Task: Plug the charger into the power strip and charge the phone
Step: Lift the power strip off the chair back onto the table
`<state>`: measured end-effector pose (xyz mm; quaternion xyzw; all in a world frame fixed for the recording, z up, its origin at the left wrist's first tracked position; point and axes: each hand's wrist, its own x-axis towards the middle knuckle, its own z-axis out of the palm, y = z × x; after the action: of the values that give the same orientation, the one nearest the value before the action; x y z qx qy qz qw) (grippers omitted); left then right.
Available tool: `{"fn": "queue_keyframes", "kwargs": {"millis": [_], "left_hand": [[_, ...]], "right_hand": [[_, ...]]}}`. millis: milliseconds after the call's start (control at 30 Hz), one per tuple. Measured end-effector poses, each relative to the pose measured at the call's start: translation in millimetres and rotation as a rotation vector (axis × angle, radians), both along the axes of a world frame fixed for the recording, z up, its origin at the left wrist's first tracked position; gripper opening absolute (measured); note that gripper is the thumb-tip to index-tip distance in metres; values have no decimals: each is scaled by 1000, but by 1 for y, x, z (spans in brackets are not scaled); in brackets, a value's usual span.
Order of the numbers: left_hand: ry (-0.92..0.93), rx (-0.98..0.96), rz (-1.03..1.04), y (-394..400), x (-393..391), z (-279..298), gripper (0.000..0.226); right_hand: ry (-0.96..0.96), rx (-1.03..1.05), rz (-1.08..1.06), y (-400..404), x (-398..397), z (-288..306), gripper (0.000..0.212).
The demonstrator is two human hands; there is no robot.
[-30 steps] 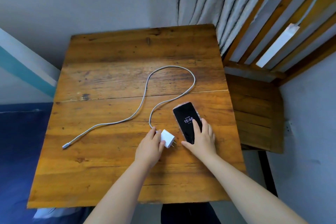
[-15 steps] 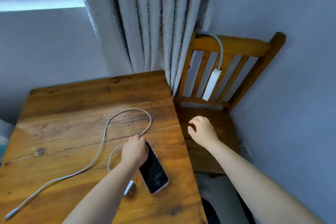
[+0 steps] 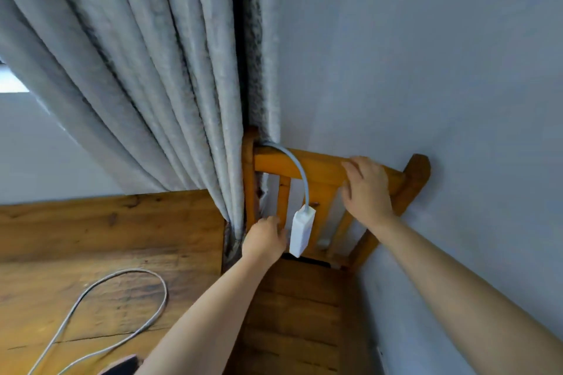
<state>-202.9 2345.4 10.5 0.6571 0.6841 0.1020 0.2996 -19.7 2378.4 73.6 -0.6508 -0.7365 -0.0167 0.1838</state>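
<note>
Head view: unmarked white power strip [image 3: 301, 230] beside left hand [image 3: 264, 240].

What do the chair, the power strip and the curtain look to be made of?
Chair: wood with a glossy orange-brown varnish; grain shows and the top rail catches the light. Power strip: smooth white casing, probably plastic, hanging from a pale cord over the rail. Curtain: grey woven cloth, matte, falling in deep soft folds.

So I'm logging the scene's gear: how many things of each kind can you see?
Hands: 2 (left, right)
Power strip: 1
Charging cable: 1
Phone: 1, only a corner shows
Chair: 1
Table: 1
Curtain: 1
Total: 8
</note>
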Motion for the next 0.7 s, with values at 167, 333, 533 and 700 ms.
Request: {"fn": "queue_keyframes", "kwargs": {"millis": [167,333,533,700], "left_hand": [[-245,-99,138,46,44,-3,37],[-341,-76,149,62,60,-9,30],[-290,-24,146,50,55,-12,26],[-118,126,144,28,31,8,22]], "right_hand": [[-120,-16,52,36,16,-3,34],[-200,41,76,43,22,-9,37],[-224,74,125,43,31,-10,33],[-215,0,111,41,30,-7,44]]}}
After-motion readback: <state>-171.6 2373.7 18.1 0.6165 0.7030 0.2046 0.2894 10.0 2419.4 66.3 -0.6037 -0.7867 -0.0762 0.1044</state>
